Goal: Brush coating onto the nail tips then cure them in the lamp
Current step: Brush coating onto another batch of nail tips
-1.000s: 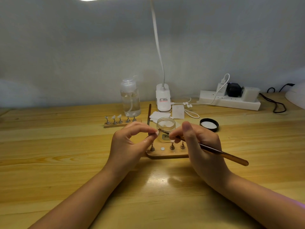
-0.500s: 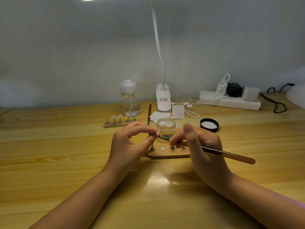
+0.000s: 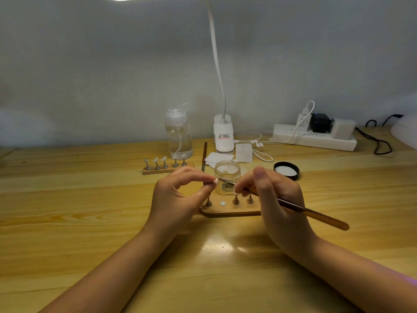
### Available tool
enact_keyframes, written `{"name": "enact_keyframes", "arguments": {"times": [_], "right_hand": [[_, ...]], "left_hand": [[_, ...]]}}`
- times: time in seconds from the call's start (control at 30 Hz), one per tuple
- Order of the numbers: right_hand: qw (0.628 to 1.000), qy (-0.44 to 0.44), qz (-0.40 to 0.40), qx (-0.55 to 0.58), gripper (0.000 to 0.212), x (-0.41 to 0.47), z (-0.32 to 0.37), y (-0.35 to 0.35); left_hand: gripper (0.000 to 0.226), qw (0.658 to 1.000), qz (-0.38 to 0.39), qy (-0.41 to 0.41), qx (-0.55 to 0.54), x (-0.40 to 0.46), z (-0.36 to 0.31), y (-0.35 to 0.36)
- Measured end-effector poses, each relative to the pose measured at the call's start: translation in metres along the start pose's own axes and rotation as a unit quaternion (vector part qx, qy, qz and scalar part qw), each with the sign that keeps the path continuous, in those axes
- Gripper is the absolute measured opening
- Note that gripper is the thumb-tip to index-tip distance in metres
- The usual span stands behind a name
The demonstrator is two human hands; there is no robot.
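Observation:
My left hand (image 3: 178, 197) pinches a small nail tip on its holder (image 3: 215, 181) between thumb and forefinger, above a wooden stand (image 3: 228, 210) with metal pegs. My right hand (image 3: 277, 199) grips a brown brush (image 3: 316, 214); its bristle end reaches to the nail tip, in front of an open clear jar (image 3: 226, 176). A second wooden stand (image 3: 167, 168) holding several nail tips sits behind at the left. The white curing lamp (image 3: 406, 132) shows only partly at the right edge.
The jar's black lid (image 3: 286, 171) lies right of the jar. A clear pump bottle (image 3: 178, 134), a desk lamp's base (image 3: 223, 134), white wipes (image 3: 220, 158), another brush (image 3: 204, 158) and a power strip (image 3: 316, 137) with cables stand along the back of the wooden table (image 3: 90, 222).
The brush handle swung down and back up slightly while its tip stroked the nail tip. My left hand stayed in place with the nail tip.

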State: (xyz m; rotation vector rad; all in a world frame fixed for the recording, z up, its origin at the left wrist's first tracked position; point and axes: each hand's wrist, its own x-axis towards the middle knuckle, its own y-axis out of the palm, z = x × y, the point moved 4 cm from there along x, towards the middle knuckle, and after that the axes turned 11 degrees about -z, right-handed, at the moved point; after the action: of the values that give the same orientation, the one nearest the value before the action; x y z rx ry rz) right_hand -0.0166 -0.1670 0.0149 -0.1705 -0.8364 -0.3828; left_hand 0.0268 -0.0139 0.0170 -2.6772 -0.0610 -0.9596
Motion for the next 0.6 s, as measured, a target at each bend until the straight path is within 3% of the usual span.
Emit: {"name": "enact_keyframes", "arguments": {"times": [0.43,0.6], "right_hand": [[0.999,0.032,0.013,0.001,0.04,-0.0006,-0.0007,0.001],[1.0,0.018,-0.018,0.004,0.035,0.0013,-0.0004,0.0005]], "left_hand": [[0.024,1.0,-0.003,0.001,0.007,0.0017,0.0008,0.0021],[0.023,1.0,-0.004,-0.003,0.008,0.0018,0.0013,0.0025]]}}
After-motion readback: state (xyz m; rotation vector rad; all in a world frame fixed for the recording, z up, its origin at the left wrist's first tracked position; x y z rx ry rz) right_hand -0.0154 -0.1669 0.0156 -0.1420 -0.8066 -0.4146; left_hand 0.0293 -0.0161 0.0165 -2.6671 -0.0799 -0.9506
